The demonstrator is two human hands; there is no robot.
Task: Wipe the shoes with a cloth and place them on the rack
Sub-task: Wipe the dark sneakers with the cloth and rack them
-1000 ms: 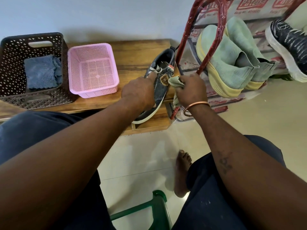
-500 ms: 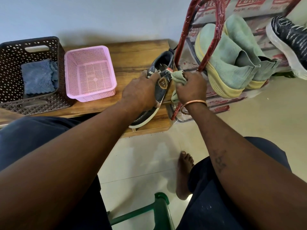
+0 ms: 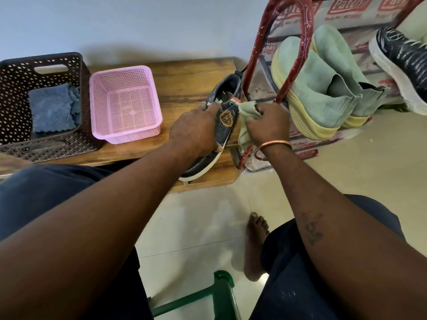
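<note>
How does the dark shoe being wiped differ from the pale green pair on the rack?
The dark shoe is low-cut with laces, a white sole and a gold emblem; the pale green pair is knit and high-collared with yellow soles. The left hand grips the dark shoe while the right hand holds a cloth against it; the pale green pair rests untouched on the rack. Both have light-coloured soles.

bench (image 3: 189, 72): wooden, carrying brown basket (image 3: 13, 93), pink basket (image 3: 101, 107), dark shoe (image 3: 227, 88) at right end
rack (image 3: 256, 54): pair of green shoes (image 3: 318, 88), black sneaker (image 3: 402, 58)
</note>
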